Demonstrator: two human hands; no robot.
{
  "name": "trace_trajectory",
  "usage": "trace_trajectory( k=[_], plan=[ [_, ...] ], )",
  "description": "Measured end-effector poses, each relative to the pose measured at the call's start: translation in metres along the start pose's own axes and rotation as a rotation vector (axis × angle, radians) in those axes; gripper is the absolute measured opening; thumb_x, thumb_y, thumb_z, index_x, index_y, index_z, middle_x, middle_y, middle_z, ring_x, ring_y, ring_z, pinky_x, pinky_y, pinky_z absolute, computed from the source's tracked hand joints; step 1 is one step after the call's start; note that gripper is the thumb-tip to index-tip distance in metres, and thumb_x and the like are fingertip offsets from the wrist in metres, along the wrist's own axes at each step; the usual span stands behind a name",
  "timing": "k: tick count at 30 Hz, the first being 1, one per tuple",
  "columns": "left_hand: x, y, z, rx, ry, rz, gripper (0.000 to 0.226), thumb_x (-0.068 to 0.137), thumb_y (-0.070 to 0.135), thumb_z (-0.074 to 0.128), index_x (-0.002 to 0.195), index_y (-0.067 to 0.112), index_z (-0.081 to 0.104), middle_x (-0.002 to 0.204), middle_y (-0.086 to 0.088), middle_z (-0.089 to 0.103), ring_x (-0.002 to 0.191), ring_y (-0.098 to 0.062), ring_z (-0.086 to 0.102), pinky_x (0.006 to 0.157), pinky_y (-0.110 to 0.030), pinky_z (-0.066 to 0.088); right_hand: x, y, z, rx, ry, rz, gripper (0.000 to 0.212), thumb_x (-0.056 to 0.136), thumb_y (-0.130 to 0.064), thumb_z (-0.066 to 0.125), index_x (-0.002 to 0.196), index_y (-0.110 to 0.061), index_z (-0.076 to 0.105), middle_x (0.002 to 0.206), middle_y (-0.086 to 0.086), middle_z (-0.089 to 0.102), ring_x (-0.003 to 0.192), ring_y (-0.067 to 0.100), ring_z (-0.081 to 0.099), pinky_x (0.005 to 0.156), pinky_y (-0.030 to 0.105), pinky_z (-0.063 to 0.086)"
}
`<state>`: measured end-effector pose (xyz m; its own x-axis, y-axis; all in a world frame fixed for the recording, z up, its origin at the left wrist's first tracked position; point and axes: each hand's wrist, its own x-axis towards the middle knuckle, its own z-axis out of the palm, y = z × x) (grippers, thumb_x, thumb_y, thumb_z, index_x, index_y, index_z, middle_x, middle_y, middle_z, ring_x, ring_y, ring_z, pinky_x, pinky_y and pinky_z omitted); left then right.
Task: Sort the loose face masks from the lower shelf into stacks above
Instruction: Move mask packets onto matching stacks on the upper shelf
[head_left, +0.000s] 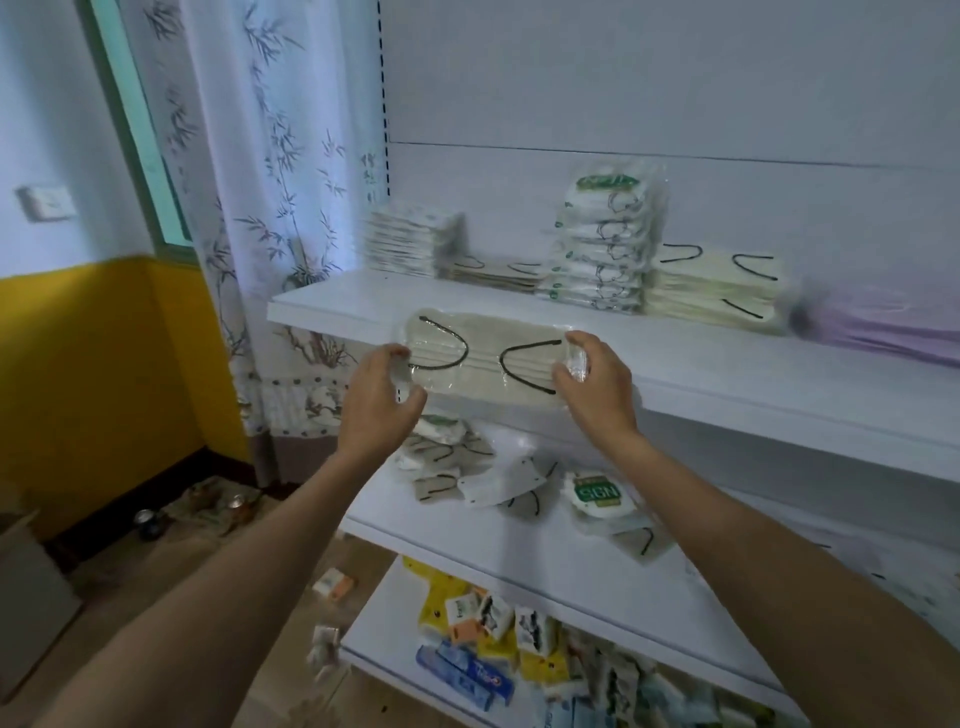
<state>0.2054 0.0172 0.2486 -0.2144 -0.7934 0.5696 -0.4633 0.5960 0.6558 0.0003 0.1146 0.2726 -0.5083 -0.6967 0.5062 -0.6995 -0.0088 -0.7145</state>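
Right at the front edge of the upper shelf (332, 306), the mask pack (483, 364) is held up in the air between both hands. Left hand (382, 400) has its fingers and thumb curled round the left end of the wrapper, and right hand (595, 387) pinches the right end the same way, so both are clamped on the plastic. Pack is roughly level, just in front of the shelf lip and above the lower shelf (524, 556).

Stuff on the upper shelf, left to right:
- a blurry white stack (408, 241)
- a low beige stack (498, 273) right beside it
- a tall stack (602, 249) of green-labelled packs
- a cream stack (714, 293) with black loops
- something pale purple (883, 322) at the far right, too smeared to tell what

The shelf lip sits between the pack and all of those. Under the hands, the loose masks (457, 467) lie scattered on the lower shelf, plus an SGN pack (597, 493) with a green label.

The held pack itself is cream pleated masks in shiny clear wrap, with two black ear loops curving across the top.
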Motion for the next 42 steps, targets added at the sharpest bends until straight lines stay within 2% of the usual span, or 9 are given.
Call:
trace_trajectory(
  k=[4,6,14,16,18,23,30,35,42],
  plan=[
    [0.06,-0.023,-0.001,-0.015,-0.03,0.08,0.042,0.083,0.008,0.061,0.124,0.008,0.049,0.12,-0.011,0.052,0.093,-0.012,0.046,0.073,-0.01,0.025,0.044,-0.015,0.029,-0.025,0.074,-0.023,0.041,0.09,-0.009,0.056,0.13,-0.008,0.051,0.131,0.008,0.054,0.123,0.021,0.046,0.091,0.011,0.026],
    [0.091,-0.037,0.0,-0.031,-0.056,0.107,0.042,0.083,0.007,0.061,0.124,0.007,0.05,0.12,-0.013,0.052,0.095,-0.022,0.053,0.074,-0.01,0.026,0.066,-0.022,0.046,-0.04,0.104,-0.012,0.041,0.09,-0.008,0.055,0.131,-0.008,0.051,0.132,0.008,0.053,0.124,0.021,0.046,0.09,0.009,0.025],
    [0.198,-0.079,0.008,-0.085,-0.165,0.234,0.044,0.083,0.009,0.066,0.125,0.01,0.052,0.121,-0.01,0.052,0.106,-0.023,0.053,0.089,-0.027,0.044,0.142,-0.04,0.094,-0.142,0.25,0.033,0.034,0.091,-0.008,0.055,0.125,-0.008,0.056,0.122,0.014,0.056,0.115,0.024,0.05,0.078,0.005,0.024],
    [0.221,-0.08,0.015,-0.088,-0.173,0.255,0.046,0.081,0.007,0.068,0.124,0.009,0.052,0.121,-0.011,0.052,0.105,-0.024,0.053,0.092,-0.031,0.044,0.159,-0.044,0.097,-0.203,0.256,0.066,0.033,0.092,-0.009,0.051,0.125,-0.006,0.057,0.122,0.016,0.054,0.113,0.025,0.051,0.08,0.009,0.027],
    [0.243,-0.079,0.025,-0.078,-0.163,0.279,0.046,0.08,0.008,0.068,0.124,0.009,0.053,0.12,-0.01,0.053,0.105,-0.023,0.053,0.09,-0.023,0.039,0.179,-0.048,0.098,-0.31,0.238,0.074,0.031,0.094,-0.01,0.046,0.122,-0.004,0.058,0.12,0.017,0.052,0.108,0.028,0.052,0.08,0.019,0.033],
    [0.293,-0.075,0.058,-0.031,-0.176,0.31,0.05,0.082,0.021,0.067,0.128,0.009,0.05,0.124,-0.01,0.052,0.114,-0.026,0.05,0.096,-0.03,0.036,0.229,-0.051,0.096,-0.593,0.218,0.072,0.016,0.089,-0.018,0.047,0.09,-0.004,0.054,0.111,0.017,0.05,0.093,0.032,0.053,0.075,0.033,0.04],
    [0.354,-0.066,0.085,0.107,-0.137,0.407,0.065,0.073,0.047,0.043,0.125,0.01,0.053,0.123,-0.011,0.056,0.114,-0.03,0.045,0.094,-0.037,0.032,0.296,-0.047,0.103,-0.978,0.263,-0.004,0.038,0.086,-0.024,0.05,0.115,0.0,0.052,0.119,0.018,0.051,0.112,0.032,0.043,0.092,0.041,0.035],
    [0.376,-0.07,0.104,0.281,-0.217,0.519,0.067,0.072,0.048,0.035,0.127,0.013,0.052,0.125,-0.007,0.057,0.119,-0.027,0.041,0.097,-0.036,0.027,0.32,-0.037,0.11,-1.306,0.125,0.041,0.038,0.087,-0.024,0.047,0.114,0.001,0.057,0.126,0.022,0.05,0.128,0.036,0.031,0.114,0.051,0.013],
    [0.395,-0.075,0.121,0.418,-0.356,0.684,0.057,0.082,0.052,0.039,0.124,0.018,0.056,0.125,-0.002,0.06,0.13,-0.021,0.031,0.108,-0.035,0.013,0.325,-0.02,0.125,-1.824,-0.195,0.036,0.029,0.093,-0.029,0.042,0.102,-0.016,0.067,0.124,0.015,0.056,0.132,0.039,0.03,0.109,0.066,-0.002]
  ],
)
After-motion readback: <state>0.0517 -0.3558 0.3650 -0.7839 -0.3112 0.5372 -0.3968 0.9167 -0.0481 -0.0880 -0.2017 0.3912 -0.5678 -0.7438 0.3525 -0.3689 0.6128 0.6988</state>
